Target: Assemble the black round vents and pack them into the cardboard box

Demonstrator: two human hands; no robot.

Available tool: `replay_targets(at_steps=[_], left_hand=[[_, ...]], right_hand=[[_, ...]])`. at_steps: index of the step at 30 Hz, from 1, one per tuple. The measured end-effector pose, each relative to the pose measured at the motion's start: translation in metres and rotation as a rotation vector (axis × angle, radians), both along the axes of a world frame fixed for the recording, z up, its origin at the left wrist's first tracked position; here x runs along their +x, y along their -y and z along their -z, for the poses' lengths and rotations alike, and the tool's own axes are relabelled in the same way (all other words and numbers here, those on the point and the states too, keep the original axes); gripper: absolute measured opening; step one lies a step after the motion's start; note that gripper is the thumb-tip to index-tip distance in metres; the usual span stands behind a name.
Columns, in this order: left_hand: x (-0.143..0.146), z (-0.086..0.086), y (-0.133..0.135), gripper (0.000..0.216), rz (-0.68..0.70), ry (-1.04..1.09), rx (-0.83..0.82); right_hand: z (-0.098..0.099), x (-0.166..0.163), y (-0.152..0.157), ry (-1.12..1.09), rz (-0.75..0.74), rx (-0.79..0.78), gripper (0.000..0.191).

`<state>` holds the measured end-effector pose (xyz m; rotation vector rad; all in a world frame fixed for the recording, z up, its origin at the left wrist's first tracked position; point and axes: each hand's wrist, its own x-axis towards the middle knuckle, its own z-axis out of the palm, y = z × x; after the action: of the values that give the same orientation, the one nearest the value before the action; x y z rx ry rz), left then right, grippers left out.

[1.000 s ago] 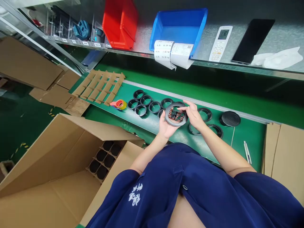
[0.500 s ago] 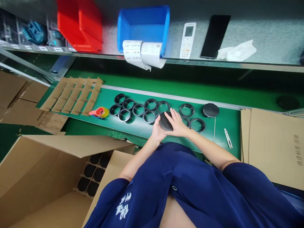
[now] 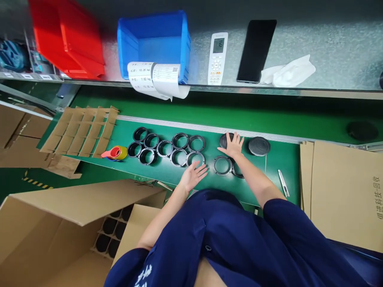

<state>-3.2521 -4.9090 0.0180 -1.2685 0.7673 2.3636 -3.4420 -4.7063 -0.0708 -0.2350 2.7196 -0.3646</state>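
My right hand (image 3: 233,146) lies over a round black cap (image 3: 225,141) toward the back of the green bench, fingers spread and fingertips on or just above it. The cap appears to sit where a black ring stood, though my hand hides part of it. Palm up and empty, my left hand (image 3: 193,177) hovers by the front of a black ring (image 3: 196,159), its fingers apart. Another black cap (image 3: 259,146) rests to the right. In front of my right hand lies a thin black ring (image 3: 222,165), and a second ring (image 3: 238,170) is partly covered by my forearm.
Several black rings (image 3: 164,148) stand grouped left of centre. Beyond them are tape rolls (image 3: 116,152) and a cardboard divider (image 3: 79,131). A utility knife (image 3: 283,183) lies right, beside cardboard sheets (image 3: 344,191). An open carton (image 3: 44,239) is at lower left; a shelf with a blue bin (image 3: 154,44) runs above.
The black cap held between both hands has gone to the back, over a ring's place, under my right hand. My left hand has let go and opened. The view has shifted.
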Motion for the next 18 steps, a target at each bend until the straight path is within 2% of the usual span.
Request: replay_targets(at_steps=[3, 6, 10, 12, 14, 15, 17, 18], left_hand=[[0.001, 0.005, 0.003, 0.035, 0.016, 0.046, -0.039], [-0.002, 0.011, 0.006, 0.03, 0.076, 0.102, -0.08], [-0.025, 0.015, 0.005, 0.03, 0.165, 0.135, -0.131], [-0.042, 0.016, 0.001, 0.031, 0.234, 0.139, -0.153], [-0.057, 0.017, -0.003, 0.032, 0.328, 0.15, -0.163], [-0.063, 0.019, -0.004, 0.033, 0.375, 0.147, -0.17], [-0.074, 0.025, -0.002, 0.038, 0.455, 0.127, -0.193], [-0.079, 0.031, 0.0, 0.042, 0.484, 0.126, -0.214]], right_hand=[[-0.012, -0.022, 0.01, -0.165, -0.033, -0.1, 0.092], [-0.017, -0.027, 0.018, -0.293, -0.072, -0.174, 0.076], [-0.004, -0.022, 0.027, -0.056, -0.125, -0.16, 0.074], [0.0, -0.036, 0.019, -0.023, -0.125, -0.214, 0.074], [-0.006, -0.066, -0.016, -0.118, -0.083, -0.307, 0.071], [-0.012, -0.085, -0.046, -0.197, -0.008, -0.353, 0.067], [-0.027, -0.127, -0.13, -0.344, 0.308, -0.448, 0.056], [-0.034, -0.145, -0.18, -0.391, 0.53, -0.501, 0.049]])
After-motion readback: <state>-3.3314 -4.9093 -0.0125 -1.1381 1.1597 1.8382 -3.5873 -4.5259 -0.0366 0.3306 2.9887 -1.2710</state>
